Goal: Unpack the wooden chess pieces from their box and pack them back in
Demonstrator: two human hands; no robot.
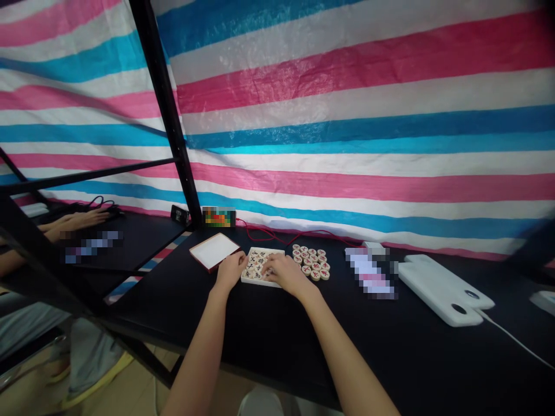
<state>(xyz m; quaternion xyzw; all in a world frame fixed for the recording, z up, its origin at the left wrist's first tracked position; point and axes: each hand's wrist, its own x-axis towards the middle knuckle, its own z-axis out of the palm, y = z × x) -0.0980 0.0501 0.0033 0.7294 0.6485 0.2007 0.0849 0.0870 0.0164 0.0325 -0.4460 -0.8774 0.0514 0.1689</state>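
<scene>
A white tray (263, 282) on the black table holds several round pieces with black characters. At its left edge rests my left hand (232, 268), its fingers curled near the rim; whether they pinch anything is too small to tell. My right hand (280, 270) reaches over the right part of the tray, fingers bent down onto the pieces, and hides some of them. Just right of the tray, several round pieces with red characters (311, 261) lie in rows on the table. Behind my left hand is an open box lid (215, 251) with a white inside and a reddish edge.
A white device (444, 289) with a cable lies at the right, beside a blurred-out item (372, 273). A small screen (219, 217) with a red cable stands at the back. Black frame posts (167, 110) rise at left; beyond them are another person's hands (80, 222).
</scene>
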